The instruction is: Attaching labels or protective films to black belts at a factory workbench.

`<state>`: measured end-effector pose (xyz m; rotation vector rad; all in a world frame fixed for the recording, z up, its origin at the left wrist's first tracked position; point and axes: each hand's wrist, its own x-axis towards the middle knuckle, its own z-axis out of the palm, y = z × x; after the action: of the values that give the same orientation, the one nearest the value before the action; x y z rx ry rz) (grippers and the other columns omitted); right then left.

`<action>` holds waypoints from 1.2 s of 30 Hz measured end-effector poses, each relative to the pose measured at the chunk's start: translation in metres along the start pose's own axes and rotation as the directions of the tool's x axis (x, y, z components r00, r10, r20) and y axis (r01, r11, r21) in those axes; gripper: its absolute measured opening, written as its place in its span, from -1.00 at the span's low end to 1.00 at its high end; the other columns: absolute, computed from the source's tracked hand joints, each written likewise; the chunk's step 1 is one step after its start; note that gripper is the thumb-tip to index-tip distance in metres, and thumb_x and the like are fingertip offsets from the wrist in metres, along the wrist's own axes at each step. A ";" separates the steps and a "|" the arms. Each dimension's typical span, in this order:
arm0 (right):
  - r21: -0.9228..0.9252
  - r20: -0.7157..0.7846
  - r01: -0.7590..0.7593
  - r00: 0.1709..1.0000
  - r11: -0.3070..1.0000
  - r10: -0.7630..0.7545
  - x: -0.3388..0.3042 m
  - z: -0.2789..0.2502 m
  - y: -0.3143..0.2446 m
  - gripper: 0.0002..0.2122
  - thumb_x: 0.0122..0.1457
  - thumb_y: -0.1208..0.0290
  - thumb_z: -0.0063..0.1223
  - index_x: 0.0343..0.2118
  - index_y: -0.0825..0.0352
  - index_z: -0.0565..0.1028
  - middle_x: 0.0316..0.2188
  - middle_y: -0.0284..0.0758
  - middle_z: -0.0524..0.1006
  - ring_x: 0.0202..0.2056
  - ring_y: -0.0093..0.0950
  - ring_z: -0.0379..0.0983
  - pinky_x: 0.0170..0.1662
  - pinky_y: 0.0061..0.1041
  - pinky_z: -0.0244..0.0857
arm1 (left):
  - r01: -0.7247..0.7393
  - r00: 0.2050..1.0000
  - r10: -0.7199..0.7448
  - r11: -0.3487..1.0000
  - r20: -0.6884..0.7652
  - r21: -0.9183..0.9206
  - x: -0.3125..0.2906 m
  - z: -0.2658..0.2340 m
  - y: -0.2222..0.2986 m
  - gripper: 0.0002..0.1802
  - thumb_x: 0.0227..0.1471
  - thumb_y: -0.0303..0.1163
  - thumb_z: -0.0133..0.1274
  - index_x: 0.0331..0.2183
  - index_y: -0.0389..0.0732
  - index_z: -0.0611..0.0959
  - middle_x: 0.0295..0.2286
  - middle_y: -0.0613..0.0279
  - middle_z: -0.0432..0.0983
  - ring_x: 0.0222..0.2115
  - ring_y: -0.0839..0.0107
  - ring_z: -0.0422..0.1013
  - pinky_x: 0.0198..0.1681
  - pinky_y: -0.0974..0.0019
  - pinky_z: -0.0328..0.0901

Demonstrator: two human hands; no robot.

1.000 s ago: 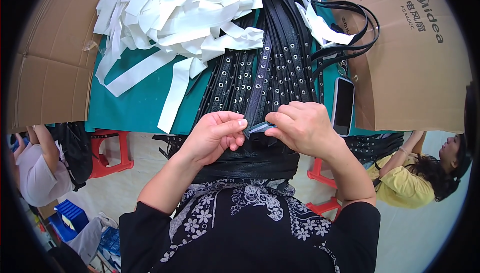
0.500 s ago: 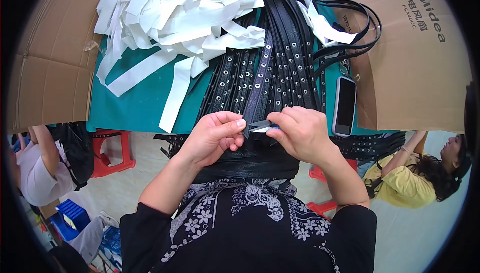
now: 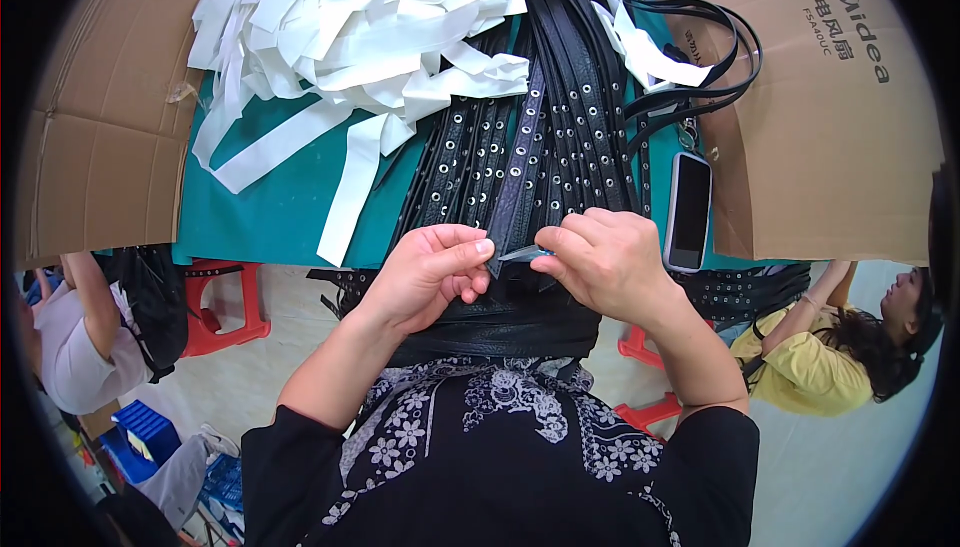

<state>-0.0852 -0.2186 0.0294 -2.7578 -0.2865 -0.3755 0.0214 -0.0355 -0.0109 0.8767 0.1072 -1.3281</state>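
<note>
Green table [image 3: 270, 212]: both hands [image 3: 430, 272] pinch belt end [image 3: 515, 247]

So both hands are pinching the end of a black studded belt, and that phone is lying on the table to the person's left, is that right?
Not quite. The head view shows the phone on the person's right, beside the cardboard box. The rest holds: the left hand and right hand pinch the end of a black studded belt.

My left hand [image 3: 425, 272] and right hand [image 3: 605, 262] meet at the near table [image 3: 270, 212] edge, pinching one belt end [image 3: 520, 254] between them. Belts [image 3: 530, 147] run away from me across the table. Strips [image 3: 350, 27] pile behind-left. Phone [image 3: 688, 211] lies right of belts; box [image 3: 830, 117] further right.
</note>
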 end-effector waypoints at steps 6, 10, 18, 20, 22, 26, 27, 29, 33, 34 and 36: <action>-0.018 -0.011 -0.013 1.000 1.000 0.013 0.001 -0.003 -0.001 -0.82 -0.13 0.26 0.10 -0.52 0.23 0.43 -0.70 -0.45 0.33 -0.66 -0.53 0.30 -0.64 -0.56 0.13 | -0.006 1.000 0.005 1.000 0.000 0.017 0.000 0.000 0.000 -0.89 -0.07 -0.47 0.04 -0.41 -0.29 0.50 -0.59 0.28 0.43 -0.63 0.55 0.40 -0.63 0.58 0.29; -0.053 0.048 0.040 0.998 0.998 -0.037 0.002 -0.007 -0.001 -0.82 -0.12 0.25 0.10 -0.51 0.22 0.43 -0.70 -0.46 0.33 -0.66 -0.53 0.30 -0.65 -0.56 0.13 | -0.008 1.000 0.008 0.999 -0.008 0.037 0.001 0.001 -0.002 -0.89 -0.07 -0.47 0.04 -0.42 -0.29 0.50 -0.59 0.28 0.44 -0.63 0.55 0.40 -0.63 0.58 0.29; 0.391 -0.158 -0.303 0.908 0.869 0.387 -0.003 0.012 0.014 -0.81 0.09 0.29 -0.09 -0.41 0.34 0.42 -0.70 -0.47 0.31 -0.68 -0.65 0.22 -0.65 -0.62 0.06 | -0.011 0.999 0.010 1.000 0.031 0.029 0.002 0.000 -0.003 -0.88 -0.05 -0.47 0.02 -0.39 -0.28 0.50 -0.58 0.27 0.44 -0.61 0.55 0.39 -0.59 0.57 0.29; 0.782 0.221 -0.502 0.777 0.369 0.589 -0.004 0.020 0.012 -0.76 0.16 0.26 -0.18 -0.26 0.34 0.37 -0.67 -0.61 0.22 -0.70 -0.80 0.07 -0.67 -0.76 -0.08 | -0.010 0.999 0.009 1.000 0.042 0.019 0.001 -0.001 -0.005 -0.88 -0.05 -0.47 0.01 -0.38 -0.28 0.50 -0.58 0.26 0.44 -0.60 0.55 0.39 -0.58 0.56 0.30; 0.818 0.545 -0.534 0.605 -0.211 0.581 -0.003 0.039 0.000 -0.73 0.16 0.24 -0.17 -0.17 0.30 0.33 -0.70 -0.65 0.11 -0.73 -0.86 -0.05 -0.71 -0.85 -0.21 | 0.007 0.996 -0.001 0.998 0.090 -0.068 0.002 -0.003 -0.009 -0.87 -0.02 -0.46 -0.03 -0.35 -0.28 0.50 -0.58 0.26 0.44 -0.60 0.56 0.38 -0.54 0.56 0.30; 0.682 0.637 -0.304 0.694 -0.665 0.335 0.005 0.058 -0.009 -0.69 0.19 0.22 -0.25 -0.15 0.35 0.32 -0.73 -0.66 0.04 -0.76 -0.83 -0.14 -0.73 -0.83 -0.25 | 0.067 0.988 -0.047 0.988 0.145 -0.137 0.002 -0.007 -0.014 -0.85 0.02 -0.42 -0.06 -0.34 -0.28 0.50 -0.57 0.26 0.43 -0.58 0.57 0.37 -0.52 0.57 0.29; 0.681 0.637 -0.304 0.695 -0.667 0.334 0.006 0.060 -0.010 -0.69 0.19 0.22 -0.25 -0.15 0.35 0.32 -0.73 -0.66 0.04 -0.76 -0.83 -0.14 -0.73 -0.83 -0.25 | 0.073 0.986 -0.049 0.985 0.157 -0.155 0.002 -0.008 -0.014 -0.84 0.02 -0.42 -0.07 -0.34 -0.29 0.49 -0.55 0.28 0.43 -0.58 0.59 0.35 -0.55 0.58 0.27; 0.702 0.615 -0.281 0.702 -0.654 0.359 0.008 0.065 -0.011 -0.71 0.17 0.21 -0.20 -0.20 0.34 0.36 -0.73 -0.66 0.04 -0.76 -0.83 -0.14 -0.73 -0.82 -0.24 | 0.079 0.984 -0.049 0.982 0.169 -0.172 0.001 -0.009 -0.014 -0.82 0.02 -0.41 -0.07 -0.34 -0.30 0.49 -0.52 0.30 0.43 -0.57 0.60 0.33 -0.57 0.59 0.25; 0.737 0.625 -0.327 0.662 -0.591 0.414 0.013 0.064 -0.012 -0.72 0.15 0.19 -0.15 -0.27 0.32 0.40 -0.74 -0.66 0.05 -0.76 -0.82 -0.13 -0.73 -0.81 -0.24 | 0.002 0.997 0.003 0.998 0.076 -0.068 -0.001 -0.009 -0.016 -0.80 0.01 -0.40 -0.06 -0.32 -0.32 0.48 -0.50 0.26 0.43 -0.55 0.59 0.35 -0.55 0.58 0.27; 0.760 0.618 -0.346 0.647 -0.550 0.447 0.014 0.063 -0.012 -0.73 0.13 0.19 -0.12 -0.30 0.31 0.40 -0.75 -0.66 0.06 -0.76 -0.82 -0.12 -0.73 -0.81 -0.24 | -0.061 0.998 0.061 0.997 0.008 0.045 -0.003 -0.009 -0.018 -0.81 0.00 -0.42 -0.05 -0.32 -0.34 0.48 -0.48 0.24 0.43 -0.54 0.59 0.36 -0.53 0.58 0.28; 0.780 0.608 -0.365 0.631 -0.508 0.481 0.016 0.061 -0.013 -0.74 0.11 0.18 -0.09 -0.33 0.30 0.41 -0.76 -0.66 0.07 -0.77 -0.83 -0.12 -0.72 -0.80 -0.25 | -0.239 0.960 0.270 0.928 -0.071 0.286 -0.010 -0.007 -0.021 -0.79 -0.06 -0.44 0.02 -0.32 -0.34 0.48 -0.51 0.28 0.42 -0.55 0.57 0.36 -0.50 0.58 0.29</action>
<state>-0.0596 -0.1818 -0.0176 -0.8105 0.5670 0.0974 0.0029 -0.0229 -0.0206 1.1591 -0.1073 -1.0639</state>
